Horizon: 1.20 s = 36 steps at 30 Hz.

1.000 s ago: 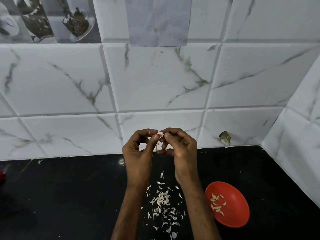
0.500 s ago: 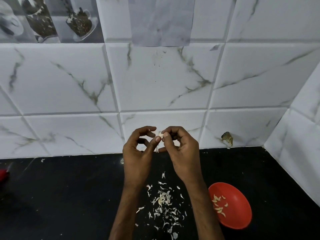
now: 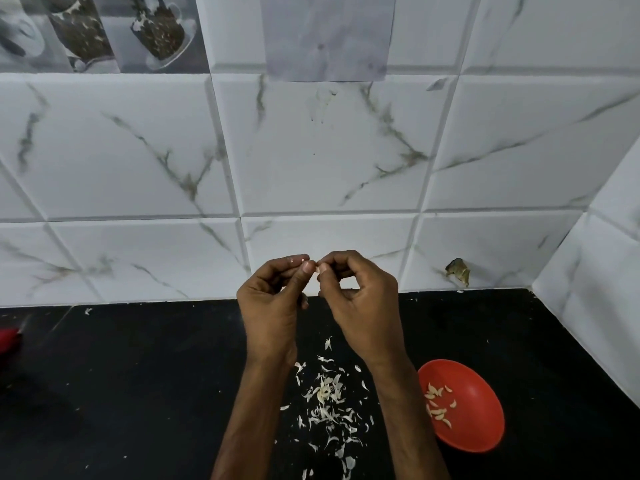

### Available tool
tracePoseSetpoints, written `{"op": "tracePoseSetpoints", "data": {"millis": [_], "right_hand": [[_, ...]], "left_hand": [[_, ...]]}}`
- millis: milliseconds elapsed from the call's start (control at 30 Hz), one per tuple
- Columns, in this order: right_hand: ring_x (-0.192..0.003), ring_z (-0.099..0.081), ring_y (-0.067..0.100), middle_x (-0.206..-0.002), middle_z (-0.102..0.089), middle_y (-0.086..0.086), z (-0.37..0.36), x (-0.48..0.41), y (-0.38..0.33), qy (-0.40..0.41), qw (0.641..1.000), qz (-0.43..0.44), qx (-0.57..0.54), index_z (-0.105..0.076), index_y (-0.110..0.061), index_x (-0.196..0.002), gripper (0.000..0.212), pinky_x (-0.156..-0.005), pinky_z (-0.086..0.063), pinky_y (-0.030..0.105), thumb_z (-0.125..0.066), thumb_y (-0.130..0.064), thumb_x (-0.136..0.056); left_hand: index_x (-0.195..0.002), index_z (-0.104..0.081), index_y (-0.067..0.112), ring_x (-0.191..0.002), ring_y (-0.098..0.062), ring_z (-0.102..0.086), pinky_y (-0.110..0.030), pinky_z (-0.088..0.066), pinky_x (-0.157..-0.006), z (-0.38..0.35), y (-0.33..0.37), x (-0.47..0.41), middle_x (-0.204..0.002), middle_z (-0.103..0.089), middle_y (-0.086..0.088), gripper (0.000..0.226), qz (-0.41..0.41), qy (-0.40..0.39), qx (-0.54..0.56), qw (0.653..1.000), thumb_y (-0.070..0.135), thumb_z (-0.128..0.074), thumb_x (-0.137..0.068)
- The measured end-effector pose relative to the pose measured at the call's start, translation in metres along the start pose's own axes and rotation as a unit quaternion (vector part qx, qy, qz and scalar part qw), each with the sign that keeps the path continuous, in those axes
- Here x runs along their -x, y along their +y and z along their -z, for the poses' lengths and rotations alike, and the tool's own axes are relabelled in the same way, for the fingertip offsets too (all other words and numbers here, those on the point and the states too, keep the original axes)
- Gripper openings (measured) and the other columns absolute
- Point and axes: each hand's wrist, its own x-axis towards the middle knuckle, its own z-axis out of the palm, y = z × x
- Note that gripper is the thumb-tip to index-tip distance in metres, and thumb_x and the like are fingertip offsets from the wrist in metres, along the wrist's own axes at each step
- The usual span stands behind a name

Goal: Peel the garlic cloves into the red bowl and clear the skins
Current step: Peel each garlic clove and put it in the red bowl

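Both my hands are raised above the black counter, fingertips meeting. My left hand and my right hand pinch one small pale garlic clove between thumbs and forefingers; most of the clove is hidden by the fingertips. Bits of skin stick to my left fingertips. Below my wrists a scatter of white garlic skins lies on the counter. The red bowl stands at the lower right, beside my right forearm, with several peeled cloves inside.
A white marble-patterned tiled wall rises behind the counter and turns a corner on the right. A small dark lump sits on the wall near the counter line. A red object shows at the left edge.
My hands have stayed together on the clove, the fingers working closer at the tips. The view has shifted slightly; the bowl and skins lie as before.
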Motion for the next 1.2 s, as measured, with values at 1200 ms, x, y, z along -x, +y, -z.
{"op": "tracePoseSetpoints", "data": {"millis": [1200], "right_hand": [[-0.077,-0.066,0.007,-0.087,-0.064,-0.002,-0.015,-0.003,0.001,-0.008,0.995,-0.067,-0.080,-0.060,-0.008,-0.098,0.008,-0.062,-0.059,0.024,-0.055,-0.010,-0.103]], "left_hand": [[-0.090,-0.075,0.009,-0.061,-0.009,-0.054,-0.019,-0.044,-0.048,-0.002,0.007,-0.003,-0.090,-0.074,-0.006,0.015,-0.007,-0.039,-0.042,0.998,0.020,-0.072,-0.079]]}}
